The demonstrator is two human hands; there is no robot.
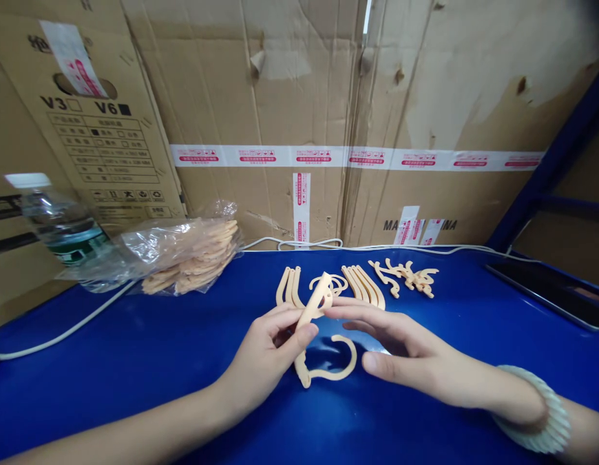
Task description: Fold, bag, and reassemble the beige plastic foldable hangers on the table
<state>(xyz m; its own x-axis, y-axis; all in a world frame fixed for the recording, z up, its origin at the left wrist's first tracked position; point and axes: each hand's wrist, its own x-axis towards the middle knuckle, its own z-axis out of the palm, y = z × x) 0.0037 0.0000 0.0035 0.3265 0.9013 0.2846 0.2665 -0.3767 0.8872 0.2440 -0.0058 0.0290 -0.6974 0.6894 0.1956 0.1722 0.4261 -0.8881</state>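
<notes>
My left hand [274,339] is closed around a beige plastic folding hanger [315,309], held tilted above the blue table. Its curved hook [350,361] sticks out to the right from the lower end. My right hand [400,342] has its fingers stretched out and its thumb apart; the fingertips are at the hanger's upper part, and I cannot tell whether they press on it. Behind the hands lie curved beige hanger arms [290,284] on the left, more hanger arms [364,284] on the right, and loose hooks [335,284] between them, partly covered by the held piece.
Small beige parts [408,278] are heaped at the back right, near a dark flat device [551,294]. A clear bag of beige pieces [197,255] and a water bottle [61,219] stand at the left. A white cable [396,248] runs along the cardboard [260,200].
</notes>
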